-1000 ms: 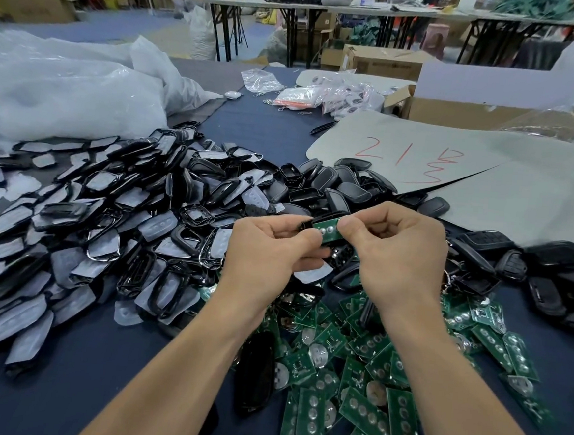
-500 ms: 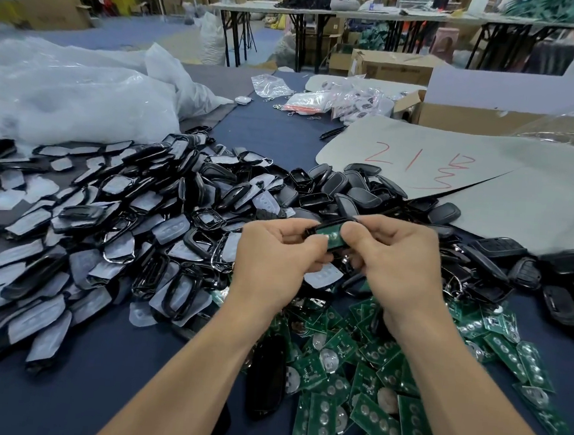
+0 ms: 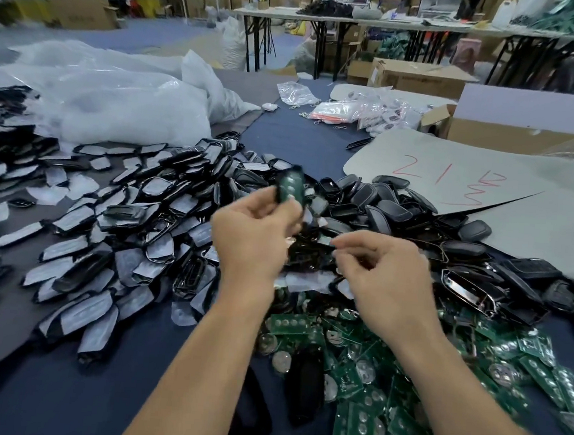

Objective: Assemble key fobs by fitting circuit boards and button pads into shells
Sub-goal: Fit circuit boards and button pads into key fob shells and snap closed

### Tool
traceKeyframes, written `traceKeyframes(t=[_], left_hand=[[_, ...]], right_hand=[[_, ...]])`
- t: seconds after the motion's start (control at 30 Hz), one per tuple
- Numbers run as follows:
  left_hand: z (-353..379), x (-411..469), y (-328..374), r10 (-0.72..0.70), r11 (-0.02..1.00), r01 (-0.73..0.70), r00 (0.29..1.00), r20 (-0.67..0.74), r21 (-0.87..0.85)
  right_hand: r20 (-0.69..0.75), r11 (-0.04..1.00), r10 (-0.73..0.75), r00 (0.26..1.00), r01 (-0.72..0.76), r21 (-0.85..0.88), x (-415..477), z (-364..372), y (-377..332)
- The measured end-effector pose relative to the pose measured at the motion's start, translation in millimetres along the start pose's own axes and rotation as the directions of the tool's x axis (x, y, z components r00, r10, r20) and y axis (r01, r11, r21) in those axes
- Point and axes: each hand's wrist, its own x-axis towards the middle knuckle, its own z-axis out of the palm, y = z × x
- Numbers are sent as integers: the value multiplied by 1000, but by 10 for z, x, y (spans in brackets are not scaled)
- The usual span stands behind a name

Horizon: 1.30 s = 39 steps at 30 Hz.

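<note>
Fingers (image 3: pixel 266 202) of your left hand (image 3: pixel 250 235) grip a black shell (image 3: pixel 279 192) with a green circuit board (image 3: pixel 291 186) in it. Your right hand's (image 3: pixel 387 276) curled fingers are blurred; I cannot tell what they hold.

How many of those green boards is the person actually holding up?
1: the green board, held up by the left hand. The right hand has curled fingers; blur hides whether it pinches another.
</note>
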Motion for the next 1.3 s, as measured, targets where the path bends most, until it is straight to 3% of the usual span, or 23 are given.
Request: traceKeyframes(t=[0.1,0.23,0.4,0.53,0.63,0.77,0.9,0.93,1.0,1.07,1.1,1.2,1.3], left_hand=[[-176,172,80,-182,929,127,974,-131,-347],[-230,206,99,-216,883,103,955,-202,-457],[-530,339,224,-31,940,-77,950,-311,-331],[-1033,490,442,105,945,-224,898,-426,-239],[-1254,535,599,202,937,-300,884,-422,-181],[-1255,436,651,331,926,-369,896,-296,-82],[-1148,307,555,315,941,-333,924,-217,-51],[-1131,296,542,301,946,-320,929,-215,-60],[-1098,283,519,262,949,-292,941,-216,-117],[-1026,253,475,248,945,-283,947,-202,-163],[-954,225,437,250,946,-279,952,-177,-165],[-664,132,272,211,965,-219,975,-68,-147],[-306,131,93,101,991,-97,994,39,-94]], right_hand=[[180,982,-74,981,103,-161,91,250,-191],[348,924,-78,934,199,-325,292,607,-420],[451,928,-123,884,264,-264,375,973,-625],[479,927,-202,854,324,-187,358,1299,-908],[542,902,-232,807,387,-191,236,1556,-1049],[530,764,-308,790,537,-356,134,1736,-1133],[543,572,-428,723,681,-456,51,1652,-1169],[513,570,-454,729,680,-461,24,1580,-1143],[374,749,-417,828,547,-375,24,1347,-1036],[252,943,-229,940,278,-182,74,1008,-905],[201,987,-133,970,148,-59,99,819,-823],[82,931,139,987,-159,328,154,365,-576],[64,794,296,953,-283,538,161,196,-353]])
